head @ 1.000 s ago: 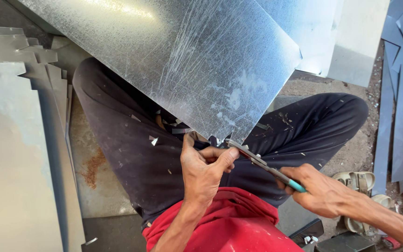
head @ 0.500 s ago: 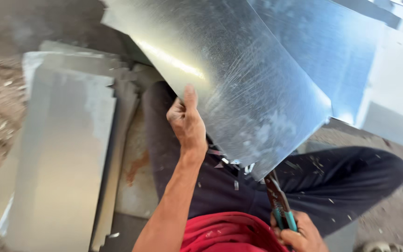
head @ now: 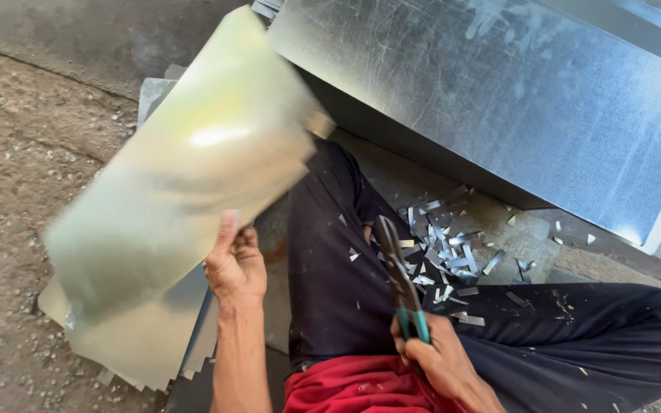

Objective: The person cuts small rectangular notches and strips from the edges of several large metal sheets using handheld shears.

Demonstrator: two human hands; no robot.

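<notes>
Cut sheet now swung leftward over the stack, left hand fingers gripping its edge; right hand fingers clenched on snips.

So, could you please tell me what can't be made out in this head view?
- Metal sheet by the left hand: motion blur hides its surface and edges.
- Snips: the right hand covers the handle ends.
- Sheet stack: the blurred sheet hides most of it.
- Large sheet: cut off by the frame edges.

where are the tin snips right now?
In the head view, low and right of centre: the tin snips are in the right hand, blades pointing up over the dark trouser leg, beside the metal offcuts.
</notes>
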